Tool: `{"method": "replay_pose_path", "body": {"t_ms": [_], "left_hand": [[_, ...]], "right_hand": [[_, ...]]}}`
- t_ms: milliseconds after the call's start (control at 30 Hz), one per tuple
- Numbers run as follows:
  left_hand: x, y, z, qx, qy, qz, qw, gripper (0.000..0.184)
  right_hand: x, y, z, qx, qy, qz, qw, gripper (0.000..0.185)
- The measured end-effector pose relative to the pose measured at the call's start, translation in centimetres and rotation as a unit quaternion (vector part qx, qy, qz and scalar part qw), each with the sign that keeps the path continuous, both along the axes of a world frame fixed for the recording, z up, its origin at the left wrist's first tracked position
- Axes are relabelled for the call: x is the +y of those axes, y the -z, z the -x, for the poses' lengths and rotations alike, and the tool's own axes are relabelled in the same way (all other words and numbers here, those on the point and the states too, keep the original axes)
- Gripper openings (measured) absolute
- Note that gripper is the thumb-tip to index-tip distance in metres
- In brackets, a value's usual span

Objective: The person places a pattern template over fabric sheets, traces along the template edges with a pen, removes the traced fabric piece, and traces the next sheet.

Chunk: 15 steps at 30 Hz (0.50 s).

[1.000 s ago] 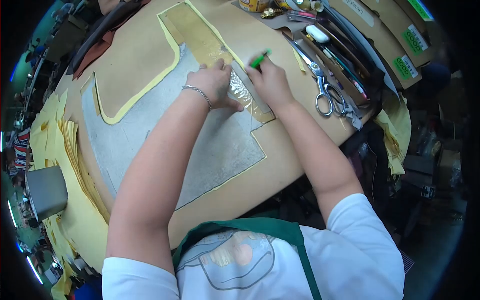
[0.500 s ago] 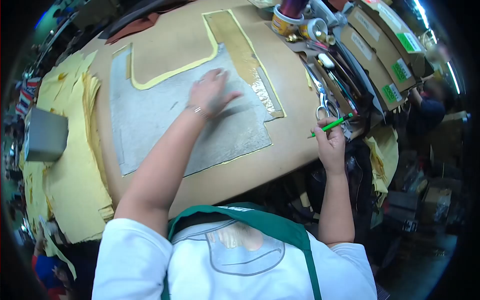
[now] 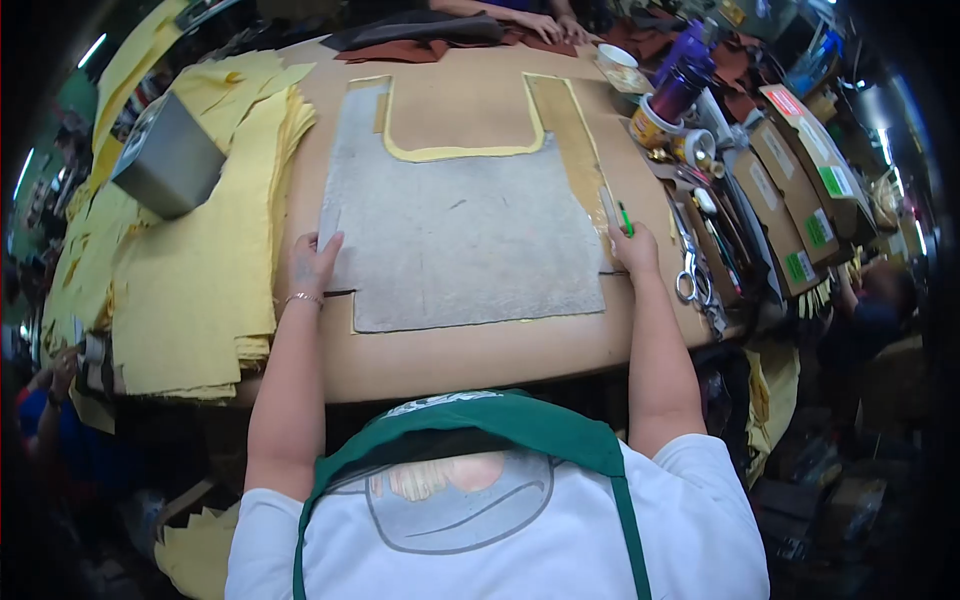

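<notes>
A large grey U-shaped pattern piece (image 3: 450, 230) lies flat on the table, over a yellow sheet whose edge shows round the cut-out. Tan strips cover part of its right arm. My left hand (image 3: 316, 268) is at the piece's left edge, thumb on top and fingers at the outer side, closed on that edge. At the right edge, my right hand (image 3: 636, 248) holds a green pen (image 3: 626, 218) upright between its fingers, with the hand touching the piece's side. Some fingertips of both hands are hidden.
Stacked yellow sheets (image 3: 200, 300) with a metal block (image 3: 170, 157) on top stand at left. On the right are scissors (image 3: 692, 280), cardboard boxes (image 3: 780, 190), tubs (image 3: 652, 128) and a purple bottle (image 3: 682, 85). Another person's hands (image 3: 555, 27) rest at the far edge by dark material.
The grey piece has turned to lie squarer to me. My left hand has moved from its middle to its left edge; my right hand, still holding the pen, has come to the right edge.
</notes>
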<state>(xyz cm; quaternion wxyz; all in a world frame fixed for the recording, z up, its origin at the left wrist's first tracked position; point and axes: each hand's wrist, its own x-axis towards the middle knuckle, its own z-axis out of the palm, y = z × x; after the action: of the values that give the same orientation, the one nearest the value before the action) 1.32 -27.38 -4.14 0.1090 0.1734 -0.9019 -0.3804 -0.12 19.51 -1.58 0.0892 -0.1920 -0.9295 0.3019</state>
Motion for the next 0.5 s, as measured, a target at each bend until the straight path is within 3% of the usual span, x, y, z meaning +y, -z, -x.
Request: {"method": "replay_pose_path", "body": {"t_ms": [33,133,167,233,333,367,467,500], "left_hand": [[0.0,0.1,0.0,0.012,-0.011,-0.061,0.998,0.052],[0.4,-1.2,-0.9,0.054,-0.022,-0.203,0.977,0.042],[0.7,-1.8,-1.4,0.082,-0.017,-0.255,0.963,0.038],[1.6,-2.6,-2.3,0.133,-0.005,-0.356,0.925,0.03],[0.5,-0.5,-1.9,0.088,-0.007,-0.2,0.976,0.026],[0.1,-0.1,-1.9,0.067,0.012,-0.076,0.995,0.03],[0.8,0.8,-1.4,0.083,-0.018,0.146,0.986,0.031],[1.2,0.4,-1.3,0.034,-0.021,0.128,0.991,0.031]], "right_hand": [[-0.3,-0.6,0.0,-0.028,0.017,0.043,0.999,0.031],[1.2,-0.3,-0.4,0.031,-0.003,0.177,0.984,0.035],[2.2,0.6,-0.8,0.102,-0.046,0.211,0.971,0.033],[2.9,0.0,-3.3,0.126,-0.046,0.166,0.977,0.032],[3.5,-0.2,-6.8,0.115,-0.024,0.13,0.984,0.032],[4.0,0.1,-7.7,0.085,-0.014,0.103,0.991,0.033],[5.2,1.8,-9.0,0.044,0.001,0.017,0.999,0.034],[4.5,1.5,-9.2,0.045,0.003,0.004,0.999,0.035]]}}
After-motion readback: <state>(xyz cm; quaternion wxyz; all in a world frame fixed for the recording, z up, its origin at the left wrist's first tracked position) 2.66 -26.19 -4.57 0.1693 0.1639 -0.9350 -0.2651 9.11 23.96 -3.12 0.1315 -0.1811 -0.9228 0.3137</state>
